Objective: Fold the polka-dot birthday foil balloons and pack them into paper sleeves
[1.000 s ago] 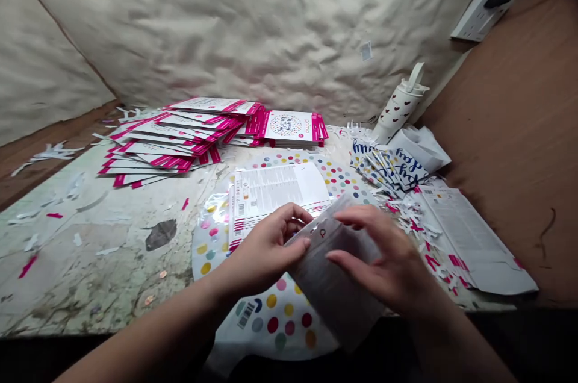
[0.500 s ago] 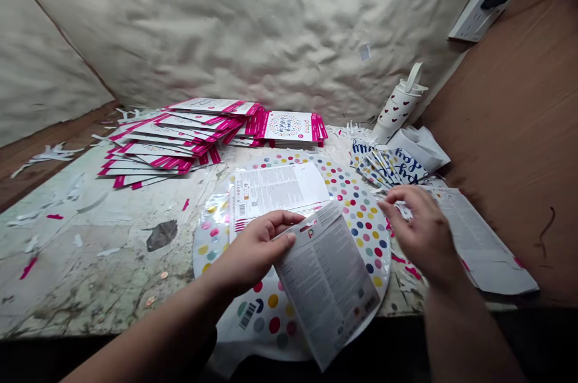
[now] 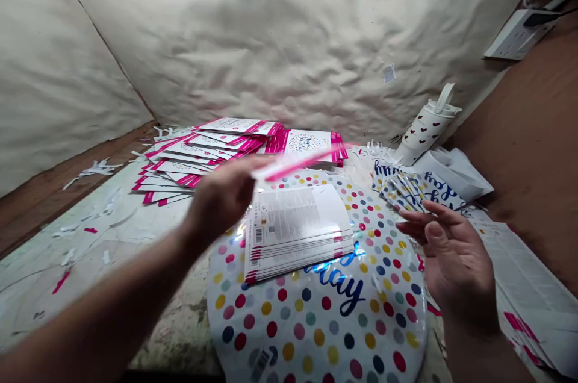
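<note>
My left hand [image 3: 221, 196] is blurred by motion and grips a flat packet with a pink edge [image 3: 302, 163], held in the air above the table toward the heap of pink-edged packets [image 3: 198, 151]. My right hand [image 3: 451, 250] hovers palm-up with fingers apart and nothing in it, just right of a round foil balloon with coloured dots [image 3: 338, 311]. A small stack of printed white cards [image 3: 295, 229] lies on the balloon. Folded balloons with blue lettering [image 3: 415, 187] lie just beyond my right hand.
A white tumbler with red hearts [image 3: 427, 127] stands at the back right by crumpled white paper [image 3: 456, 166]. Flat white sheets [image 3: 524, 286] lie at the right. Paper scraps [image 3: 90, 214] litter the stained table. A power strip [image 3: 515, 34] sits on the brown wall.
My left hand has swung the packet up and away toward the pink-edged heap. My right hand drew back and opened. The camera moved forward, showing more of the balloon.
</note>
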Available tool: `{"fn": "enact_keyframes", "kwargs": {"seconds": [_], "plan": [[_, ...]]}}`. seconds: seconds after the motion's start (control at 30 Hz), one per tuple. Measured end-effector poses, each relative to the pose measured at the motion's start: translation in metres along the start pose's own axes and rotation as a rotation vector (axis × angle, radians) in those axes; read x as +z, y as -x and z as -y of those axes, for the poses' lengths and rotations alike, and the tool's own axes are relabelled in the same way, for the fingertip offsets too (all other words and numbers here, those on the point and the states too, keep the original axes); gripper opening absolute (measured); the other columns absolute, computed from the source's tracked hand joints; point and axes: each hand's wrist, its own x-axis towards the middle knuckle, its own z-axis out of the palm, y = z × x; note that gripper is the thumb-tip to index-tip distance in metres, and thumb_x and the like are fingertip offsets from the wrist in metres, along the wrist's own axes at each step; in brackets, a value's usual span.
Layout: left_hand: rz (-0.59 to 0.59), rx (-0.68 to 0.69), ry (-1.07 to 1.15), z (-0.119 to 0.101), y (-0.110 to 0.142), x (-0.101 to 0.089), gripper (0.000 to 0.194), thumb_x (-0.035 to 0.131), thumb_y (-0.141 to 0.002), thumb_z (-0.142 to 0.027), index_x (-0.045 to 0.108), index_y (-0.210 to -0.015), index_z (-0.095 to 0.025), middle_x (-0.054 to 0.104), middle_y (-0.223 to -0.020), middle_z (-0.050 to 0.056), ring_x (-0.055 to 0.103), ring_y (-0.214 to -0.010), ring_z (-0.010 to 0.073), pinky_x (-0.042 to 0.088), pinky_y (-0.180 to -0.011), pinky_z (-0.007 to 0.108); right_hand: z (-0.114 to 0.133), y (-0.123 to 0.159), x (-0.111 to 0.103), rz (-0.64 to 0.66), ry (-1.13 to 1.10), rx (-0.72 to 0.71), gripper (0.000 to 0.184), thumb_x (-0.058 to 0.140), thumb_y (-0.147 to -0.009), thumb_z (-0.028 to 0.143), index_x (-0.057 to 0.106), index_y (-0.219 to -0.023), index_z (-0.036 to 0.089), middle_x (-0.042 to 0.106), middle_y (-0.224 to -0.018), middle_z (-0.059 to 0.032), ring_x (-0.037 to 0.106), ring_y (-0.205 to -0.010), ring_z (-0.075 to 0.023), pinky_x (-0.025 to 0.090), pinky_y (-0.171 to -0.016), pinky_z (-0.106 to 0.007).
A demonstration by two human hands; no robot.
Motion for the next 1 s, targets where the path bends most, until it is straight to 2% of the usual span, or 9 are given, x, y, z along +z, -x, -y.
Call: {"fn": "enact_keyframes", "kwargs": {"seconds": [0.07,0.17,0.27,0.4,0.5,0.57,0.67,0.83,1.0], "plan": [[-0.021,-0.066,-0.362,0.050,-0.043,-0.006,0.038,0.038,-0.085,-0.012,0.058,-0.117,-0.016,0.056,-0.127,0.005,0.049,-0.118,0.0182,0.035,-0.103,0.032,-0.012,0.003,-0.010,-0.037,0.155,0.031,0.032,0.063,-0.078,0.035,0.059,-0.106,0.021,0.068,-0.089,-0.0058,0.066,-0.078,-0.0191,0.054,-0.074,-0.036],[0.077,-0.188,-0.453,0.109,-0.092,-0.002,0.039,0.038,-0.081,-0.005,0.060,-0.113,-0.007,0.058,-0.123,0.013,0.044,-0.123,0.0270,0.026,-0.105,0.048,-0.031,0.013,-0.017,0.076,0.365,0.073,0.028,0.063,-0.077,0.034,0.061,-0.101,0.020,0.068,-0.089,-0.0070,0.065,-0.080,-0.0207,0.055,-0.073,-0.037],[0.166,-0.257,-0.466,0.127,-0.110,0.014,0.039,0.030,-0.088,-0.009,0.052,-0.119,-0.001,0.049,-0.132,0.015,0.030,-0.129,0.0350,0.014,-0.102,0.062,-0.044,0.018,-0.022,0.212,0.619,0.009,0.027,0.059,-0.079,0.035,0.062,-0.100,0.020,0.067,-0.096,-0.0072,0.064,-0.084,-0.0210,0.054,-0.072,-0.037],[0.181,-0.155,-0.504,0.088,-0.084,0.047,0.047,0.019,-0.095,-0.020,0.024,-0.137,0.001,0.014,-0.148,0.018,0.006,-0.134,0.0369,0.009,-0.104,0.057,-0.053,0.007,-0.048,0.188,1.063,-0.110,0.028,0.051,-0.080,0.032,0.062,-0.103,0.019,0.065,-0.101,-0.0082,0.061,-0.087,-0.0229,0.051,-0.073,-0.038],[0.504,0.215,-0.379,0.044,-0.032,0.077,0.051,0.033,-0.092,-0.034,0.037,-0.133,-0.005,0.023,-0.147,0.017,0.018,-0.135,0.0310,0.015,-0.108,0.046,-0.055,-0.013,-0.079,0.065,1.267,-0.124,0.027,0.047,-0.080,0.029,0.064,-0.097,0.017,0.066,-0.097,-0.0091,0.061,-0.085,-0.0232,0.049,-0.076,-0.038],[0.675,0.203,-0.375,0.024,0.008,0.095,0.072,0.045,-0.081,-0.054,0.037,-0.135,-0.007,0.023,-0.146,0.020,0.015,-0.134,0.0395,0.018,-0.105,0.054,-0.053,-0.032,-0.099,-0.028,1.346,-0.103,0.029,0.045,-0.081,0.028,0.064,-0.099,0.015,0.065,-0.098,-0.0104,0.060,-0.085,-0.0224,0.047,-0.079,-0.036],[0.755,0.111,-0.349,0.012,0.049,0.114,0.068,0.037,-0.085,-0.053,0.035,-0.137,-0.009,0.028,-0.144,0.018,0.021,-0.133,0.0389,0.026,-0.103,0.054,-0.050,-0.067,-0.119,-0.086,1.456,-0.029,0.034,0.042,-0.083,0.027,0.061,-0.106,0.011,0.064,-0.107,-0.0125,0.057,-0.096,-0.0229,0.043,-0.087,-0.033],[0.722,0.179,-0.321,0.006,0.052,0.116,0.050,0.031,-0.090,-0.032,0.046,-0.130,-0.005,0.044,-0.134,0.022,0.039,-0.125,0.0378,0.039,-0.095,0.052,-0.058,-0.128,-0.115,0.043,1.527,0.119,0.040,0.046,-0.082,0.031,0.059,-0.115,0.013,0.065,-0.108,-0.0136,0.060,-0.095,-0.0229,0.043,-0.082,-0.030],[0.688,0.244,-0.293,-0.021,0.072,0.092,0.053,0.031,-0.079,-0.005,0.047,-0.129,-0.008,0.051,-0.128,0.022,0.055,-0.110,0.0325,0.048,-0.086,0.047,-0.070,-0.154,-0.094,0.199,1.617,0.211,0.029,0.057,-0.070,0.019,0.068,-0.096,0.011,0.067,-0.098,-0.0171,0.060,-0.094,-0.0259,0.043,-0.078,-0.030]]}}
